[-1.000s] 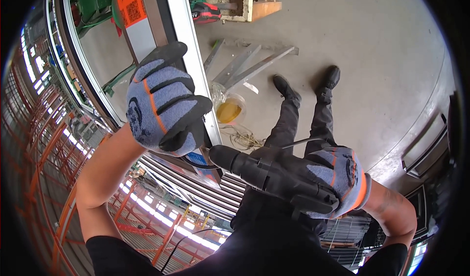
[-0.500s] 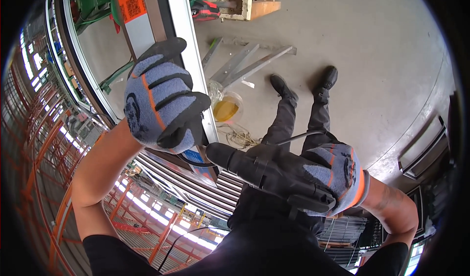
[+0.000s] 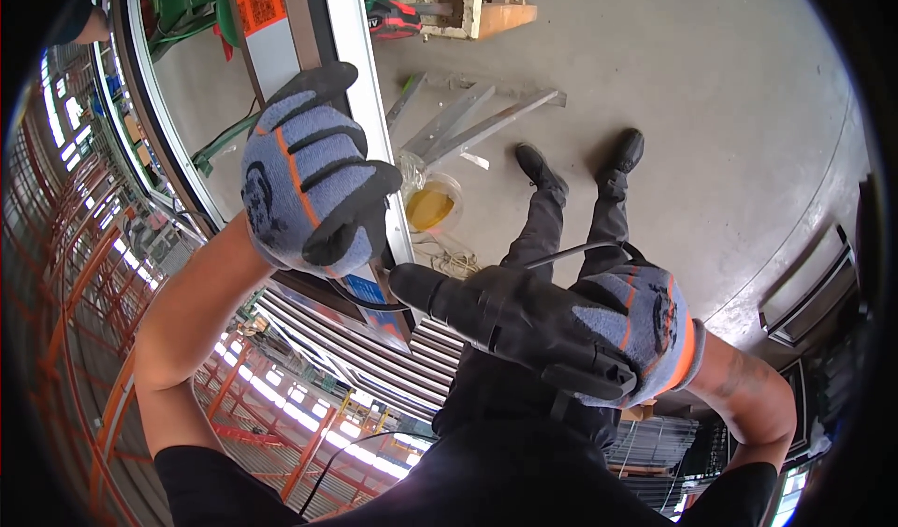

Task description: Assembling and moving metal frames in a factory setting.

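A long window-like frame [image 3: 348, 36] with white, black and brown strips runs down on the left. My left hand [image 3: 313, 176], in a blue-grey and black glove with orange lines, lies over it. Its fingers curl around the frame's edge, and their tips are partly hidden. In my right hand [image 3: 641, 331], gloved alike, is a black power screwdriver [image 3: 510, 312], held level in front of my body. The tool's nose points left, close to the frame's lower end beside a blue label [image 3: 363, 289]. Whether the nose touches the frame, I cannot tell.
A red and black power tool [image 3: 393, 17] lies by a wooden crate [image 3: 475, 3]. Grey metal brackets [image 3: 458, 120], a tub with yellow contents [image 3: 432, 206] and tangled cord [image 3: 449, 258] are on the floor. Another person's arm [image 3: 89, 27] shows at the far left.
My left hand has shifted slightly up and right with its grip kept. The screwdriver's nose has risen a little. Another person's arm has come into view at the upper left.
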`<act>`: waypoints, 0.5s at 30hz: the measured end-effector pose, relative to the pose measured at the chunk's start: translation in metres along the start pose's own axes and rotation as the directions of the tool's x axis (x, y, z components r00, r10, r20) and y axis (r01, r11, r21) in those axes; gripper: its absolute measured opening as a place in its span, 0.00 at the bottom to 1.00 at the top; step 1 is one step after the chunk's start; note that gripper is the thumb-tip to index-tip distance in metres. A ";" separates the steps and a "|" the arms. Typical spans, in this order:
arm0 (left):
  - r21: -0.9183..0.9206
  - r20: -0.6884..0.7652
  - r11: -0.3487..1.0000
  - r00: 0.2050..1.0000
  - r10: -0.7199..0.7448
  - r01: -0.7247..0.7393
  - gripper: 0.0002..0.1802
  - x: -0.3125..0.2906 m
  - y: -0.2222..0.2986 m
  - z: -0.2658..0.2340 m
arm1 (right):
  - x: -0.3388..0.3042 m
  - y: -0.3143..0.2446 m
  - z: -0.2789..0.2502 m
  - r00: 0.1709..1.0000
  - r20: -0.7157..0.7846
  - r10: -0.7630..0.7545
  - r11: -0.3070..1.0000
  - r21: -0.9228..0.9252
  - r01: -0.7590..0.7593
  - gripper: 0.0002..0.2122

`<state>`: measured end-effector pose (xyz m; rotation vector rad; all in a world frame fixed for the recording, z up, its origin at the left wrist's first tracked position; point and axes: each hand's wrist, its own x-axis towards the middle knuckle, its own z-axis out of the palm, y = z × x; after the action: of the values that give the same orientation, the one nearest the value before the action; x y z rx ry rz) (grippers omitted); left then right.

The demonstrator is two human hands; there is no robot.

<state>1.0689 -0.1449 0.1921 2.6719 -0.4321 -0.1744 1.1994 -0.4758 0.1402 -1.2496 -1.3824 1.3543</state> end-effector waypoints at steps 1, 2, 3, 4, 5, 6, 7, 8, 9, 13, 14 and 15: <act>0.002 0.005 1.000 1.000 -0.004 0.004 0.13 -0.002 0.001 0.000 | 0.002 0.000 -0.001 1.000 0.019 -0.012 0.999 -0.036 0.012 0.35; -0.003 -0.016 1.000 1.000 0.002 -0.002 0.13 -0.004 0.002 0.001 | 0.002 0.001 0.003 1.000 0.020 -0.015 0.999 -0.033 0.016 0.35; -0.006 -0.040 1.000 0.999 0.009 -0.009 0.13 -0.006 0.002 0.002 | 0.003 0.003 0.008 0.996 -0.061 -0.070 0.997 -0.028 0.068 0.35; -0.015 -0.042 1.000 0.999 0.000 -0.001 0.12 -0.004 0.003 0.000 | 0.004 0.004 0.011 0.982 -0.141 -0.122 0.992 -0.028 0.119 0.35; -0.013 -0.043 1.000 0.999 -0.001 0.001 0.12 -0.004 0.003 0.001 | 0.004 0.004 0.008 0.983 -0.139 -0.123 0.992 -0.029 0.120 0.35; -0.006 -0.044 1.000 0.999 -0.003 0.003 0.12 -0.003 0.002 0.000 | 0.005 0.003 0.004 0.991 -0.066 -0.113 0.991 -0.082 0.107 0.35; 0.000 -0.046 1.000 0.999 -0.004 0.004 0.12 -0.003 0.002 0.000 | 0.005 0.002 0.000 0.995 0.007 -0.096 0.986 -0.137 0.096 0.35; 0.003 -0.050 1.000 0.999 -0.002 0.002 0.12 -0.002 0.001 0.000 | 0.006 -0.001 -0.001 0.995 0.007 -0.096 0.985 -0.142 0.096 0.35; 0.007 -0.053 1.000 0.999 0.003 -0.003 0.12 -0.002 0.001 0.002 | 0.008 -0.005 -0.001 0.995 -0.064 -0.080 0.988 -0.136 0.070 0.28; 0.034 -0.009 0.999 1.000 -0.004 0.005 0.11 -0.001 0.003 -0.001 | 0.017 -0.004 0.004 0.964 -0.224 -0.142 0.985 -0.130 0.114 0.22; 0.045 0.008 0.999 1.000 -0.017 0.017 0.11 -0.003 0.005 -0.003 | 0.019 -0.001 0.006 0.962 -0.223 -0.158 0.984 -0.118 0.134 0.22; 0.052 -0.004 0.998 1.000 -0.018 0.018 0.12 -0.002 0.005 -0.002 | 0.018 -0.003 0.003 0.972 -0.186 -0.143 0.985 -0.122 0.122 0.22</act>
<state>1.0661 -0.1481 0.1964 2.7273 -0.4169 -0.1654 1.1934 -0.4583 0.1413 -1.3001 -1.3909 1.0476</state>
